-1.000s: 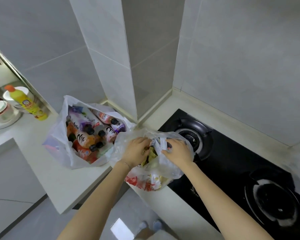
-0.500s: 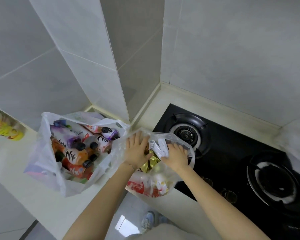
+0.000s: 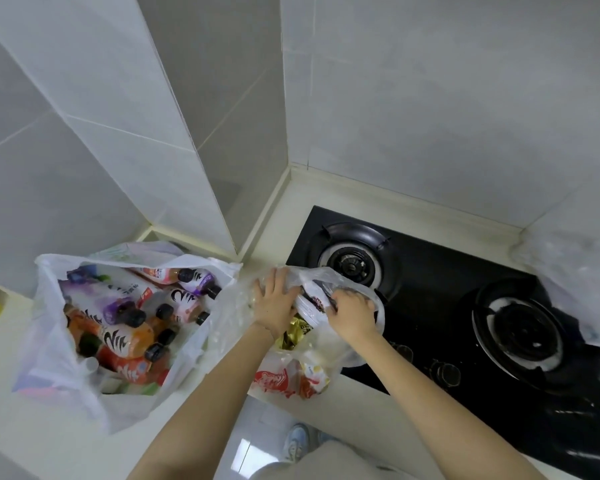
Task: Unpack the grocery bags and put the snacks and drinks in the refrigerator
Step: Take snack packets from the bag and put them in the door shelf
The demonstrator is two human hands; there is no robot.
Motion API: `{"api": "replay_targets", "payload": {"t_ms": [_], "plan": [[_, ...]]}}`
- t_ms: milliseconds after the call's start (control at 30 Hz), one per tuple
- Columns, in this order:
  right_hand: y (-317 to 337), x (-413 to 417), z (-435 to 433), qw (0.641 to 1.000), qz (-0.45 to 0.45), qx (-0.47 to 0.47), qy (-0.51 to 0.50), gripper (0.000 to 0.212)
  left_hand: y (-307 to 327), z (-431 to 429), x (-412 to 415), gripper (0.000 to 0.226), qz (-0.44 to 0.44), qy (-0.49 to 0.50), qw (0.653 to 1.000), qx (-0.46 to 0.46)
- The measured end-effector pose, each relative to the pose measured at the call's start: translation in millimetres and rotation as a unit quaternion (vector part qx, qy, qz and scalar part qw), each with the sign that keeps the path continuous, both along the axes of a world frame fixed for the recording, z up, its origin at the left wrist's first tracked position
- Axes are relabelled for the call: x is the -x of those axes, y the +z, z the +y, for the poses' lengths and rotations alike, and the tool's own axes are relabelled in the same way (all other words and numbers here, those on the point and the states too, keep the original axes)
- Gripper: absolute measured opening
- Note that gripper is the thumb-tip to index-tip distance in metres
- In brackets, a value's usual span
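1. Lower left of the frame: a white plastic bag point(image 3: 45, 358) stands open on the pale desk point(image 3: 14, 431), packed with orange, pink and purple drink bottles point(image 3: 129, 336).
2. Centre: the left hand point(image 3: 274, 303), fingers spread flat, presses on a clear plastic bag of snacks point(image 3: 323, 358).
3. Just right of it, the right hand point(image 3: 352, 313) curls its fingers round a white snack packet point(image 3: 310, 303) at that bag's mouth.
4. Right: a black glass gas hob point(image 3: 430, 306).

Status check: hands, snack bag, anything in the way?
Left hand flat on snack bag. Right hand grips white packet at its mouth. Drinks bag touching on left, stove at right.
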State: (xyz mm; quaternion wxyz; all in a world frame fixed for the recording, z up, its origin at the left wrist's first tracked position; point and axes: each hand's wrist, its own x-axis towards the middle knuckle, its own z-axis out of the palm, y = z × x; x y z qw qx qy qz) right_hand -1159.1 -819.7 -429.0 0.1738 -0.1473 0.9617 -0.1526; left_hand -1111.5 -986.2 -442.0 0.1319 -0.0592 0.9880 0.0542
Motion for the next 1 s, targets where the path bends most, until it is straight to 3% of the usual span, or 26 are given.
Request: {"api": "replay_targets", "payload": {"t_ms": [100,233,367,500,600,700,833,867,1000], "plan": [[-0.3,-1.2,0.5,0.999,0.007,-0.038,0.022,0.021,3.8,2.0,0.6,0.037,0.015,0.002,1.0,0.004],[8.4,0.7,3.6,0.999,0.037,0.017,-0.012,0.042,8.9,-0.9,-1.2,0.02,0.096,-0.02,0.995,-0.025],[23.5,2.6,6.9,0.993,0.032,0.097,-0.052,0.04,24.7,-8.8,-6.9,0.012,0.198,-0.042,0.971,-0.13],[31.2,3.1,7.0,0.982,-0.022,0.172,-0.072,0.039,59.2,-13.8,-18.2,0.009,0.161,0.045,0.949,-0.267],[39.4,5.4,5.9,0.972,-0.055,0.218,-0.064,0.028,80.6,-17.3,-28.6,0.013,0.216,0.12,0.919,-0.306],[57.5,6.1,2.7,0.946,-0.112,0.297,-0.068,0.026,101.6,-9.6,-40.7,0.024,0.271,0.237,0.856,-0.37],[71.3,1.9,-1.2,0.922,-0.178,0.34,-0.054,0.024,115.3,11.2,-56.6,0.03,0.3,0.375,0.69,-0.541],[72.1,-0.6,-0.9,0.916,-0.188,0.352,-0.044,0.022,116.3,16.2,-60.0,0.03,0.308,0.391,0.664,-0.559],[73.9,-14.6,2.8,0.887,-0.242,0.39,-0.04,0.021,117.1,35.2,-71.5,0.03,0.333,0.43,0.622,-0.563]]}}
